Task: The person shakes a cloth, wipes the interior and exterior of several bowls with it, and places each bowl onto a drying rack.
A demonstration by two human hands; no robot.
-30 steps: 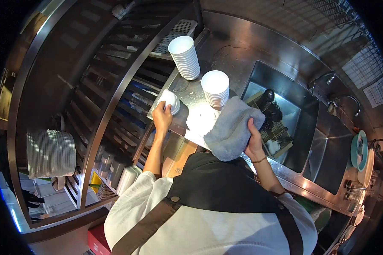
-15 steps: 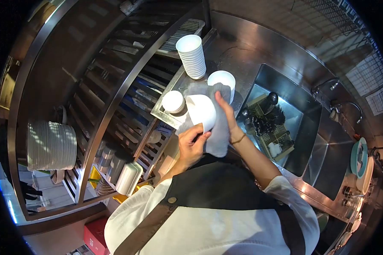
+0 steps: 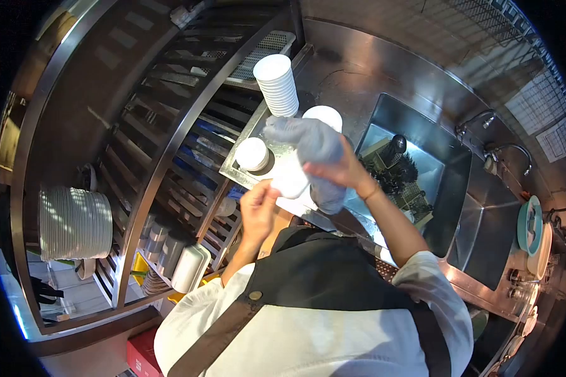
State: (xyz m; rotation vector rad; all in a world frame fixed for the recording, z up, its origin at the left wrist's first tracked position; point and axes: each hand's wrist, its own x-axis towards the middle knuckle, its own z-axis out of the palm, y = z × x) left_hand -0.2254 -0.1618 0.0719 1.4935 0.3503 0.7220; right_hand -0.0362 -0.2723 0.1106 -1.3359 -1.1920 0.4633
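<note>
Between my hands is a white bowl (image 3: 290, 178), smeared by motion. My left hand (image 3: 258, 207) pinches its near left edge. A grey cloth (image 3: 319, 146) is bunched in my right hand (image 3: 338, 168) and hangs down beside the bowl. Beyond the cloth stands a tall stack of white cups (image 3: 277, 85). Another white container (image 3: 324, 117) is partly hidden behind the cloth. Small white bowls (image 3: 252, 154) are stacked on the steel counter (image 3: 339, 81), left of the cloth.
To the right, a sink (image 3: 446, 182) holds dark utensils and a rack in water. Two faucets (image 3: 512, 147) stand behind it. Slatted shelves with a large stack of plates (image 3: 75, 223) are at the left. Turquoise dishware (image 3: 530, 226) is at the far right.
My right hand and the cloth have moved over the bowl, covering more of the container behind. My left hand has shifted left, and the bowl has tilted lower.
</note>
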